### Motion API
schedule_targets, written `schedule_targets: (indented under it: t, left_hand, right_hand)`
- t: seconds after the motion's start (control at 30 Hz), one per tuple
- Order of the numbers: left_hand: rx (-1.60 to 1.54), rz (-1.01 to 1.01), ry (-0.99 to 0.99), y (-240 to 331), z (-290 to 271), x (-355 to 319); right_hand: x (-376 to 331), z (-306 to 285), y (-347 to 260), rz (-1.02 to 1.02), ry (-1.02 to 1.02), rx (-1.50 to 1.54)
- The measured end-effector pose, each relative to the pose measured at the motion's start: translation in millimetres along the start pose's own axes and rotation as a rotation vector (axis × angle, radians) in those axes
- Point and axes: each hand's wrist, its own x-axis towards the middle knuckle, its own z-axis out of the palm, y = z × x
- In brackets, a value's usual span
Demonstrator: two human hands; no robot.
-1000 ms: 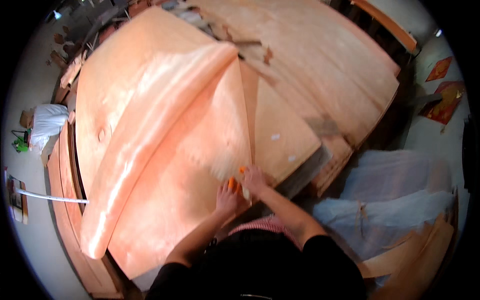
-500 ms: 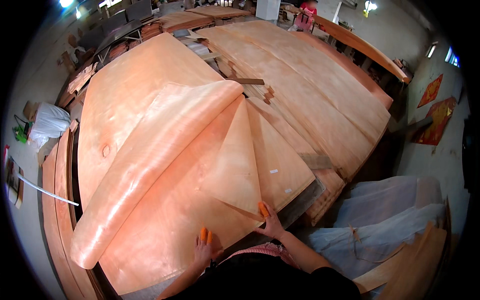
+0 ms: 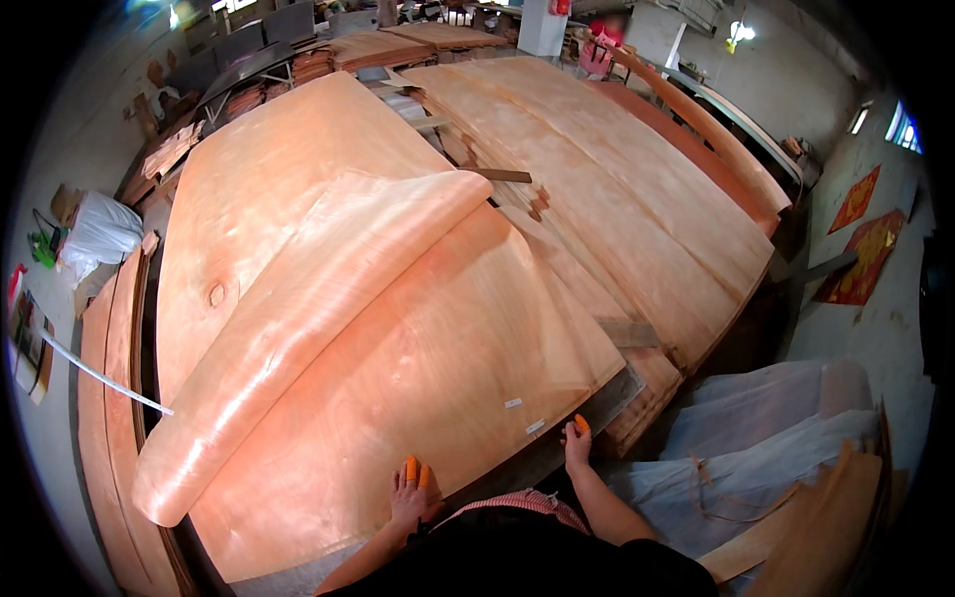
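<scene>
A wide, thin wood veneer sheet (image 3: 398,388) lies in front of me, its far side curled into a long roll (image 3: 298,313) running diagonally. My left hand (image 3: 409,497) rests near the sheet's front edge, fingers spread, orange covers on some fingertips. Just past the sheet's front right edge is my right hand (image 3: 577,445), with its fingers curled in and an orange cover on one fingertip; what it pinches, if anything, is too small to make out. Two small white labels (image 3: 512,403) sit on the veneer near that edge.
A second stack of veneer sheets (image 3: 637,199) lies to the right, with a dark wood strip (image 3: 500,175) at its left side. Clear plastic sheeting (image 3: 746,458) covers something at lower right. Far back stands a person in pink (image 3: 599,50) beside a long curved sheet (image 3: 706,119).
The triangular fold at the sheet's right has opened out flat, and the labels have moved nearer me. My right hand has shifted right, off the sheet. My left hand stays nearly in place.
</scene>
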Motion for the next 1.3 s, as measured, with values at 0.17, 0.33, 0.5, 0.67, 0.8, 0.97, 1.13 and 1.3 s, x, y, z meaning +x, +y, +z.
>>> schedule_targets:
  t: [0.17, 0.33, 0.5, 0.67, 0.8, 0.97, 1.13, 1.3]
  left_hand:
    - [-0.379, -0.304, -0.146, -7.5, -64.2, 15.9]
    - [-0.228, -0.245, 1.1, -94.9, -230.1, 5.7]
    - [-0.154, -0.367, 1.702, -209.5, -393.8, -2.6]
    - [-0.482, -0.598, 1.618, -303.1, -469.4, -21.3]
    - [-0.781, -0.384, 1.674, -351.5, -482.0, 2.5]
    - [-0.776, -0.358, 1.678, -379.1, -468.1, -3.7]
    - [-0.809, -0.271, 1.65, -387.1, -478.1, -12.3]
    - [-0.955, -0.286, 1.726, -400.2, -472.8, 6.2]
  right_hand:
    - [-0.8, -12.9, -3.4, 0.128, 0.157, 0.05]
    - [-12.5, -13.8, -19.7, 0.015, 0.017, 0.039]
    - [-42.2, 12.8, -41.9, 0.024, -0.159, -0.062]
    - [-65.7, 52.0, -45.3, -0.154, -0.507, -0.195]
    - [-82.8, 63.6, -40.4, -0.211, -0.642, -0.244]
    - [-93.4, 57.3, -42.5, -0.226, -0.701, -0.374]
    - [-94.3, 51.6, -42.7, -0.167, -0.825, -0.445]
    - [-104.5, 52.2, -54.3, -0.17, -0.85, -0.568]
